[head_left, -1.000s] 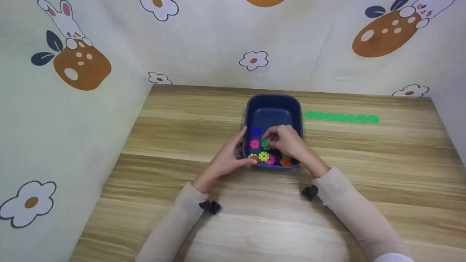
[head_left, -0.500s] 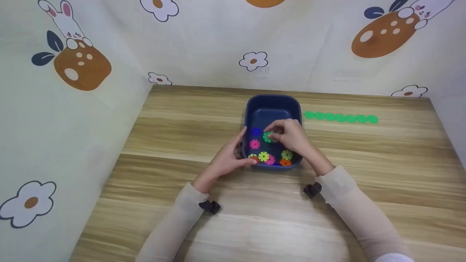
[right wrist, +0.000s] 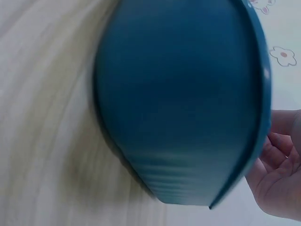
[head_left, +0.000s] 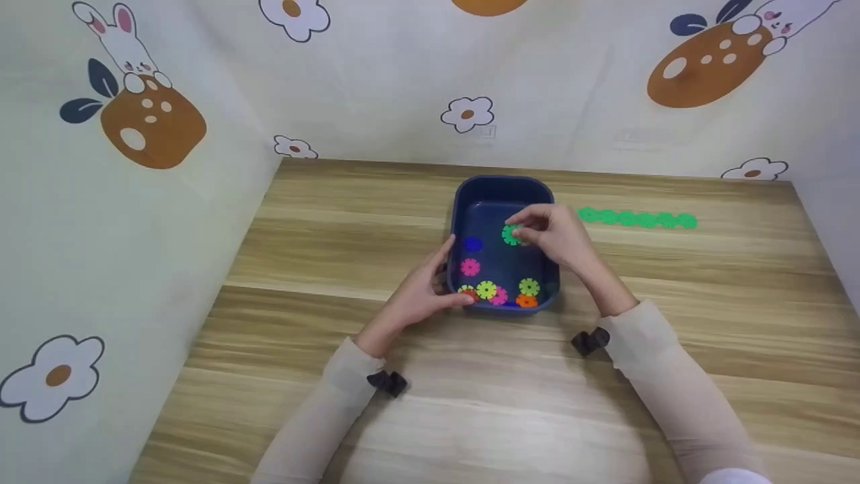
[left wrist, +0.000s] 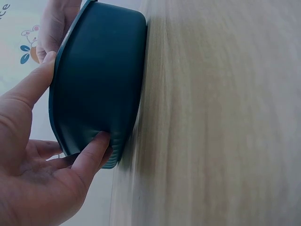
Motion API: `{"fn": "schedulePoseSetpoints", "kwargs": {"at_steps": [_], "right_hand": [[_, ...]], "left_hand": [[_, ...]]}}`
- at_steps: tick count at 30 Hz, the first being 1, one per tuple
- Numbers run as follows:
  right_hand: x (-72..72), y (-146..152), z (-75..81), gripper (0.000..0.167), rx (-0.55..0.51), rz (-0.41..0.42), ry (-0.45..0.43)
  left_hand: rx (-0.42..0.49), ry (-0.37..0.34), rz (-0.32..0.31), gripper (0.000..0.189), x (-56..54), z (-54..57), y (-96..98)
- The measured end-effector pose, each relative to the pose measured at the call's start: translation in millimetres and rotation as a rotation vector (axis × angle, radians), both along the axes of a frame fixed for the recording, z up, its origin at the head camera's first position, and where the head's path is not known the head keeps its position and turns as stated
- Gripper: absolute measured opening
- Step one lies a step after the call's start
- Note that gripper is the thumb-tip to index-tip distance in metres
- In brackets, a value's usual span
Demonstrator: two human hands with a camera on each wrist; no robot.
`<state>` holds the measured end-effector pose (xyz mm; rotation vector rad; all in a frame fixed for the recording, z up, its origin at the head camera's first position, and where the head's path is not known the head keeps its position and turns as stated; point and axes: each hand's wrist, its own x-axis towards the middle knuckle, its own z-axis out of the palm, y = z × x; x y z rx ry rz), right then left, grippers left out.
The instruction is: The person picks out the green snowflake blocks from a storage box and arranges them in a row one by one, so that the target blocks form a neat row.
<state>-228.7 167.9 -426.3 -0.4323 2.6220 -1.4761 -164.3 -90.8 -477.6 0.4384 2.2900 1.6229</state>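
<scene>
A dark blue plastic bin [head_left: 494,214] stands on the table, with several flower-shaped slotted discs lying in it. My left hand [head_left: 420,292] grips the bin's near left corner; in the left wrist view its thumb is at the rim and its fingers lie against the outer wall [left wrist: 103,80]. Between thumb and fingertips, my right hand [head_left: 563,235] pinches a green flower disc [head_left: 510,234] over the bin's right half. Among the discs in the bin are a blue disc [head_left: 473,244], a pink disc [head_left: 470,267] and an orange disc [head_left: 527,301].
To the right of the bin, a straight row of joined green discs [head_left: 638,219] lies on the wooden table [head_left: 322,222]; its left end is hidden behind my right hand. A patterned wall covering [head_left: 376,87] rises behind the table and along its left side.
My right hand has lifted the green disc from among the others and carried it away from me and to the right. The left hand has stayed at the bin.
</scene>
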Motion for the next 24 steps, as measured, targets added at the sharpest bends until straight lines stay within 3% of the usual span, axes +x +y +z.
{"fn": "schedulePoseSetpoints", "kwargs": {"at_steps": [18, 24], "right_hand": [[-7.1, 43, 22.1, 0.020, -0.054, -0.116, 0.053], [-12.5, 63, 22.3, 0.023, -0.080, -0.159, 0.059]], "left_hand": [[-0.029, 0.016, 0.018, 0.106, -1.7, 0.0, -0.1], [-0.044, 0.012, 0.013, 0.107, -1.3, 0.2, 0.1]]}}
